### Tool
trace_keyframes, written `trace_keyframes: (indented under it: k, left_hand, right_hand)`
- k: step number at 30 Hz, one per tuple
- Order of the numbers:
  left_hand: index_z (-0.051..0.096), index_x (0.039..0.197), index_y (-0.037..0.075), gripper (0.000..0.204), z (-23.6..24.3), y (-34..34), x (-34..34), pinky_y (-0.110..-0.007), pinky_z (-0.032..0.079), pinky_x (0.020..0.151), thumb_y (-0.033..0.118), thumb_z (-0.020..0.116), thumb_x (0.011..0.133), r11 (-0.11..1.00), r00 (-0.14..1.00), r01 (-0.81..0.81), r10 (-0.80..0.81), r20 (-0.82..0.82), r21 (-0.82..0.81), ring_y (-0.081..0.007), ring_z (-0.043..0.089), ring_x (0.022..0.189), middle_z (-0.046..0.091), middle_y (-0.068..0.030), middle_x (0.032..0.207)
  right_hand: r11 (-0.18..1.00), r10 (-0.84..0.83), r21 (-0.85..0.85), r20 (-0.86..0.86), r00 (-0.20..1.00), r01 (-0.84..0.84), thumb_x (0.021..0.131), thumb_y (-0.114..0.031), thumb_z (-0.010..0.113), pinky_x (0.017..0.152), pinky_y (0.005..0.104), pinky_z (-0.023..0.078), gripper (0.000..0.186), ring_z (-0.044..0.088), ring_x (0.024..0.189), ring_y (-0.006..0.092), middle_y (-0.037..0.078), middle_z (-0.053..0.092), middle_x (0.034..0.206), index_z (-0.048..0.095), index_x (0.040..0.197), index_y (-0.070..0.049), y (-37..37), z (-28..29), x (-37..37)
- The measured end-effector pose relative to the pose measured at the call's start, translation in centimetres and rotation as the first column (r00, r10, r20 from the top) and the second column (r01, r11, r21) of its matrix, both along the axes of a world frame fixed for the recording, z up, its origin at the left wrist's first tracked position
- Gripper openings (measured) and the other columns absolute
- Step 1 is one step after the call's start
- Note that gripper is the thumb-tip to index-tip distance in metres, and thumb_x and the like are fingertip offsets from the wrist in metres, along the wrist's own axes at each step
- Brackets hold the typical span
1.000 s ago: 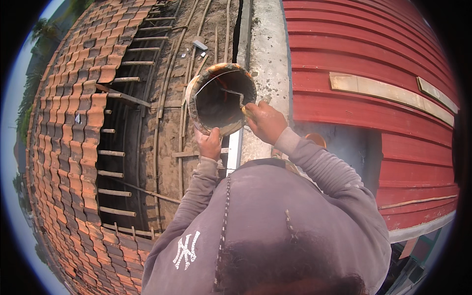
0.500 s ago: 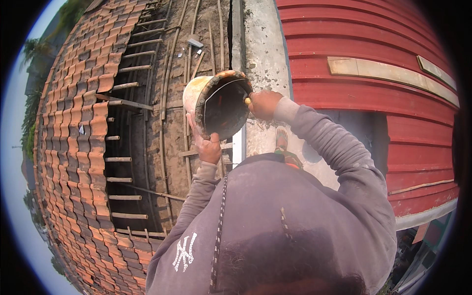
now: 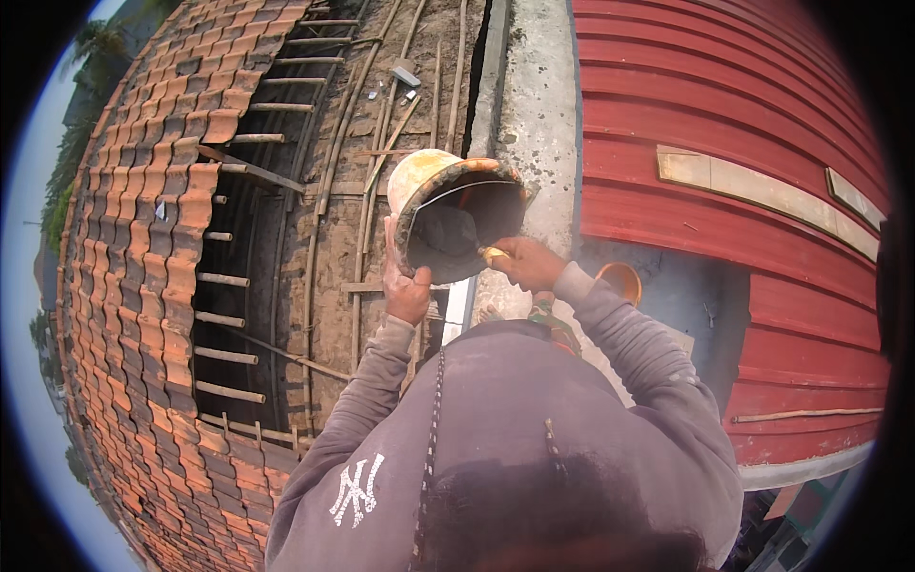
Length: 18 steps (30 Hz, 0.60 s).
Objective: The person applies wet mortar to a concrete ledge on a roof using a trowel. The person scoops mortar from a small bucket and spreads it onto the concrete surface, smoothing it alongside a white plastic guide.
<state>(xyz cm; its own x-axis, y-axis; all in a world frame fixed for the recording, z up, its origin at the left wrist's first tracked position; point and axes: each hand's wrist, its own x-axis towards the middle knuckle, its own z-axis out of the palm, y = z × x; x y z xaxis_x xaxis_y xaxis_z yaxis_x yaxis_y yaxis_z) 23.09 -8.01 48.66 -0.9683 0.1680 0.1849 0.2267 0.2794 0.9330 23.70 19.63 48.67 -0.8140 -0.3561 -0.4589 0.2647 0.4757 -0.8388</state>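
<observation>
A stained whitish-orange bucket [image 3: 412, 181], crusted round its rim, is tilted with its mouth toward me. My left hand [image 3: 408, 294] grips its lower left rim, thumb over the edge and fingers along the outer wall. A thin wire handle crosses the mouth. Closed round the yellow handle of a trowel [image 3: 493, 255], my right hand [image 3: 530, 264] is at the right side of the opening. The trowel's grey blade appears to reach inside, where the dark interior makes it hard to tell from the grey mortar.
Orange roof tiles [image 3: 143, 248] lie left, beside exposed bamboo battens [image 3: 224, 279]. A concrete ledge [image 3: 538, 114] runs ahead, with red metal roofing [image 3: 686, 95] to its right. An orange tub [image 3: 621, 280] stands by my right forearm. Planks [image 3: 762, 198] lie on the red roof.
The bucket has shifted slightly right and down in view. My right hand has moved lower and the trowel reaches deeper into the bucket. The orange tub has come into view.
</observation>
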Motion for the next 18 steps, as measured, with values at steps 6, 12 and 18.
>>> trace_keyframes:
  k: [6, 12, 18]
  left_hand:
    - [0.043, 0.147, -0.01, 0.063, -4.0, 1.1, -0.6, -0.039, 0.046, 0.109, -0.002, 0.058, 0.086, 0.976, 0.958, -0.161, 0.118, -0.259, -0.149, -0.0271, 0.06, 0.128, 0.057, -0.0218, 0.145]
    - [0.025, 0.163, -0.002, 0.085, -3.6, 1.7, -0.3, -0.035, 0.042, 0.114, -0.004, 0.057, 0.084, 0.978, 0.994, -0.107, 0.112, -0.017, 0.177, -0.0265, 0.051, 0.138, 0.044, -0.0233, 0.158]
    - [0.017, 0.168, 0.003, 0.091, 2.1, 3.2, 0.7, -0.036, 0.037, 0.12, -0.005, 0.052, 0.084, 0.993, 0.996, -0.05, 0.058, -0.069, 0.108, -0.0299, 0.035, 0.154, 0.022, -0.0226, 0.172]
  right_hand:
    - [0.886, 0.142, 0.445, -0.528, 0.838, 0.131, 0.099, -0.037, 0.06, 0.084, 0.0518, 0.058, 0.039, 0.072, 0.099, 0.0393, 0.023, 0.072, 0.1, 0.061, 0.126, -0.009, 0.0, 3.7, 2.8]
    - [0.919, 0.1, 0.369, -0.561, 0.822, 0.14, 0.101, -0.035, 0.062, 0.082, 0.0496, 0.058, 0.036, 0.072, 0.097, 0.0392, 0.018, 0.073, 0.097, 0.064, 0.124, -0.008, -0.7, 4.4, 3.3]
    - [0.996, -0.092, 0.013, 0.159, 0.983, 0.091, 0.107, -0.038, 0.056, 0.052, 0.0389, 0.053, 0.041, 0.064, 0.056, 0.02, 0.012, 0.064, 0.074, 0.067, 0.125, -0.003, -3.0, 7.3, 0.1]
